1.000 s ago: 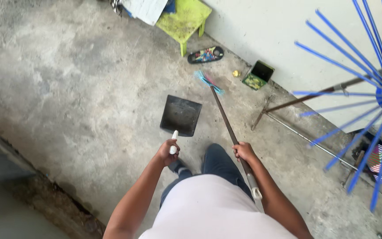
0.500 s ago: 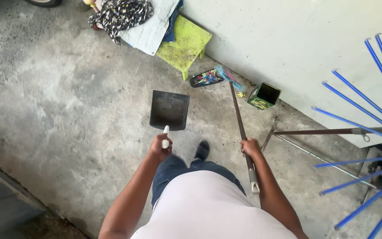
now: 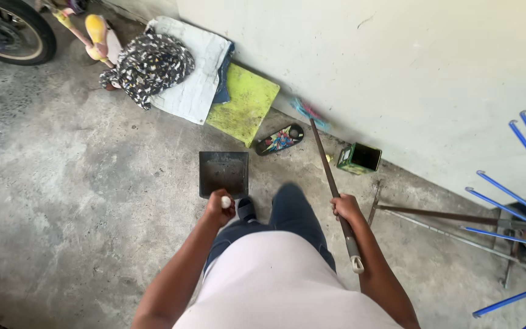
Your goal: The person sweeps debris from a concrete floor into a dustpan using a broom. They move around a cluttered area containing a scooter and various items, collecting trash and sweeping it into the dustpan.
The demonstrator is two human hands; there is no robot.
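Both sets of fingers are closed around handles: our left hand (image 3: pixel 220 209) grips the white handle of the dark dustpan (image 3: pixel 223 173), held low just ahead of our foot; our right hand (image 3: pixel 346 208) clamps the broom (image 3: pixel 330 176), whose blue bristles reach the base of the wall (image 3: pixel 397 73). We judge the broom head could knock the small green tin (image 3: pixel 360 158) or the patterned sandal (image 3: pixel 280 139), both close beside it. To the right, metal rods and blue spokes (image 3: pixel 506 213) crowd us; the concrete floor (image 3: pixel 80 201) to the left is open.
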